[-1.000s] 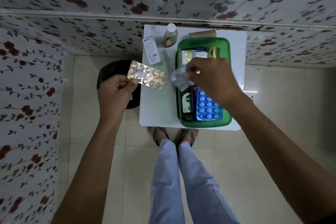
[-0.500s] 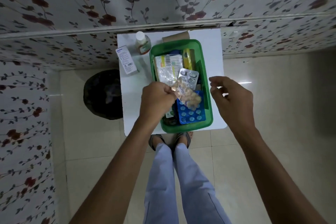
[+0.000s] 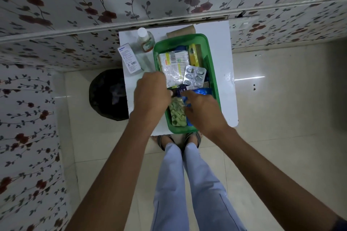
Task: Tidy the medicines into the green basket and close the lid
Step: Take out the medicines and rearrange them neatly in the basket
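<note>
The green basket stands on a small white table, holding several medicine packs. Among them are a white barcoded packet, a yellow box, a silver blister and a blue blister. A beige blister strip lies at the near end of the basket. My left hand is curled over its top end and grips it. My right hand is in the basket beside it, fingers spread, fingertips on the blue blister. A white medicine box and a white-capped bottle stand on the table left of the basket.
A brown cardboard piece lies behind the basket at the wall. A black bin sits on the floor left of the table. Floral-papered walls close in behind and on the left. My legs and sandalled feet are at the table's near edge.
My left hand carried the beige strip from left of the table into the basket's near end. My right hand dropped the silver blister, drew away, then came back into the basket.
</note>
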`<state>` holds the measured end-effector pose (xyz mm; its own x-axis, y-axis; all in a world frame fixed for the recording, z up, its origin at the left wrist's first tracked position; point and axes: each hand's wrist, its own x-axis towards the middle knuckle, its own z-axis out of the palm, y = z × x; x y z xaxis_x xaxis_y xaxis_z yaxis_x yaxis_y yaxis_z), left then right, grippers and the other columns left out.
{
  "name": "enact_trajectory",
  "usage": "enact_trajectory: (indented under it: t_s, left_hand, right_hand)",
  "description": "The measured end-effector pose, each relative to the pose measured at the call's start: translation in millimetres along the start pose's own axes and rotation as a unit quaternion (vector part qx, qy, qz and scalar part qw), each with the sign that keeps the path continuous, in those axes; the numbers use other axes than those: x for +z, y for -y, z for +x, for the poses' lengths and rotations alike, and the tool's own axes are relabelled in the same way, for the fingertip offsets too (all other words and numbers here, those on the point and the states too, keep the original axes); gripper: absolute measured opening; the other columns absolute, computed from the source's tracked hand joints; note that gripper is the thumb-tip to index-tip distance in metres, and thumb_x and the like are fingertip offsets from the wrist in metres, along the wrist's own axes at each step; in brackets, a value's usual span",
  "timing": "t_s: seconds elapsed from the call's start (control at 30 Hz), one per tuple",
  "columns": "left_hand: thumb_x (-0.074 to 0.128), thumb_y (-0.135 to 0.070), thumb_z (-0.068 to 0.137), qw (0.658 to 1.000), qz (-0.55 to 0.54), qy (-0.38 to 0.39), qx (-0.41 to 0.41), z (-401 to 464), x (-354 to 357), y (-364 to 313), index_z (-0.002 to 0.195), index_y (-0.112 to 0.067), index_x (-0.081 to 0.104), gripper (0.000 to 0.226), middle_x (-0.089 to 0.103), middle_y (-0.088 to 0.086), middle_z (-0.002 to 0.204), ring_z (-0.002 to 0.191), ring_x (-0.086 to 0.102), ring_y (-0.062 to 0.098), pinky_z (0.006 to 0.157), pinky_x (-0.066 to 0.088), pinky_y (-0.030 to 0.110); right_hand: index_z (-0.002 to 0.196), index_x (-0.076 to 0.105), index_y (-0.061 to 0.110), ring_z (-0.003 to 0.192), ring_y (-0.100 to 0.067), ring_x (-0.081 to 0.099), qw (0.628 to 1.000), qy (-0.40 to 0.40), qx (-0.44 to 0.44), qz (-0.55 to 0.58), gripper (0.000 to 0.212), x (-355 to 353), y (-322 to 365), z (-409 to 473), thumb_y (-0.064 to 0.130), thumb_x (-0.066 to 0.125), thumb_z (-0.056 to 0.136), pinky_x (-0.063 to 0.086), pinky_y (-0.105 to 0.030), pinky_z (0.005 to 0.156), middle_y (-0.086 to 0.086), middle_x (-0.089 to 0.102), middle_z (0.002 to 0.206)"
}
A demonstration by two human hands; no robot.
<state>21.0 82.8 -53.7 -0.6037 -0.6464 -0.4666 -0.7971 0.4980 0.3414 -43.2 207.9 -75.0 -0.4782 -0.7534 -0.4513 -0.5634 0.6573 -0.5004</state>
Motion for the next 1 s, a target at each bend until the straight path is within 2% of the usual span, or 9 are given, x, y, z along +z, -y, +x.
enact_trajectory:
  t_s: [0.13, 0.23, 0.37, 0.47, 0.53, 0.63, 0.8, 0.9, 1.0]
  left_hand:
    - [0.065, -0.022, 0.082, 0.99, -0.096, -0.098, -0.045, -2.7, -14.5, 30.1, 0.102, -0.01, 0.067, 0.023, 0.071, 0.018, 0.096, 0.089, 0.066, 0.033, 0.076, 0.054, 0.038]
    - [0.066, -0.024, 0.081, 0.981, -0.148, -0.095, -0.078, -2.1, -15.7, 48.3, 0.101, -0.013, 0.067, 0.023, 0.072, 0.018, 0.089, 0.079, 0.069, 0.032, 0.073, 0.057, 0.043]
    - [0.062, -0.025, 0.084, 0.978, -0.159, -0.085, -0.1, 2.8, -9.8, 55.0, 0.101, -0.015, 0.066, 0.021, 0.072, 0.011, 0.089, 0.075, 0.067, 0.029, 0.072, 0.053, 0.033]
    - [0.059, -0.022, 0.085, 0.968, -0.194, -0.101, -0.119, 18.5, -2.1, 58.9, 0.112, -0.01, 0.06, 0.03, 0.068, 0.013, 0.102, 0.09, 0.063, 0.029, 0.079, 0.05, 0.035]
    - [0.06, -0.022, 0.083, 0.963, -0.197, -0.121, -0.138, 38.8, 4.4, 65.3, 0.119, -0.005, 0.052, 0.041, 0.058, 0.018, 0.118, 0.107, 0.055, 0.033, 0.087, 0.046, 0.04]
    - [0.066, -0.029, 0.077, 0.952, -0.202, -0.126, -0.19, 67.7, 9.1, 72.5, 0.121, -0.001, 0.044, 0.057, 0.047, 0.022, 0.127, 0.117, 0.044, 0.036, 0.09, 0.041, 0.041]
    - [0.07, -0.043, 0.065, 0.944, -0.225, -0.094, -0.22, 85.0, 11.6, 75.4, 0.116, -0.006, 0.049, 0.067, 0.055, 0.017, 0.121, 0.107, 0.055, 0.034, 0.085, 0.05, 0.042]
    - [0.062, -0.038, 0.057, 0.928, -0.273, -0.088, -0.236, 85.3, 8.6, 79.4, 0.102, -0.01, 0.062, 0.053, 0.066, 0.013, 0.106, 0.093, 0.065, 0.032, 0.075, 0.058, 0.044]
    - [0.063, -0.027, 0.064, 0.902, -0.34, -0.093, -0.248, 75.2, -2.9, 81.3, 0.095, -0.014, 0.066, 0.034, 0.071, 0.012, 0.099, 0.076, 0.067, 0.025, 0.068, 0.06, 0.043]
  right_hand:
    - [0.12, 0.056, 0.011, 0.087, -0.036, 0.065, 0.999, -0.004, -0.023, -0.04, 0.045, 21.4, 6.8, 8.1, -0.006, 0.051, 0.079, 0.051, -0.036, 0.072, -0.018, 0.071, 0.096]
    - [0.116, 0.061, 0.01, 0.079, -0.037, 0.066, 0.998, -0.038, -0.045, -0.018, 0.048, 27.4, 1.6, 15.7, -0.013, 0.053, 0.074, 0.055, -0.039, 0.065, -0.019, 0.07, 0.092]
    - [0.108, 0.064, 0.001, 0.073, -0.04, 0.065, 0.995, -0.041, -0.085, -0.029, 0.043, 22.4, 3.9, 20.0, -0.014, 0.062, 0.068, 0.057, -0.039, 0.059, -0.024, 0.061, 0.103]
    - [0.112, 0.063, 0.001, 0.072, -0.039, 0.065, 0.991, -0.079, -0.109, -0.009, 0.036, 0.7, 9.1, 29.2, -0.002, 0.061, 0.076, 0.058, -0.042, 0.064, -0.024, 0.061, 0.105]
    - [0.109, 0.066, 0.004, 0.069, -0.033, 0.064, 0.983, -0.137, -0.121, 0.01, 0.032, -21.9, 12.8, 49.5, 0.001, 0.059, 0.078, 0.056, -0.036, 0.068, -0.021, 0.064, 0.101]
    - [0.103, 0.067, 0.008, 0.079, -0.029, 0.064, 0.974, -0.185, -0.129, 0.009, 0.026, -56.8, 21.0, 93.9, 0.003, 0.059, 0.078, 0.052, -0.034, 0.074, -0.016, 0.068, 0.098]
    - [0.116, 0.062, 0.01, 0.09, -0.031, 0.062, 0.974, -0.051, -0.218, -0.038, 0.041, -69.4, 53.2, 162.5, 0.012, 0.068, 0.076, 0.046, -0.03, 0.079, -0.019, 0.065, 0.106]
    - [0.123, 0.055, 0.018, 0.106, -0.029, 0.053, 0.967, 0.038, -0.224, -0.111, 0.048, -54.9, 75.5, 185.6, 0.016, 0.069, 0.077, 0.042, -0.031, 0.085, -0.016, 0.057, 0.117]
    - [0.115, 0.06, 0.014, 0.109, -0.028, 0.052, 0.961, 0.057, -0.221, -0.159, 0.037, -49.0, 86.9, 192.2, 0.014, 0.066, 0.079, 0.04, -0.029, 0.083, -0.014, 0.061, 0.118]
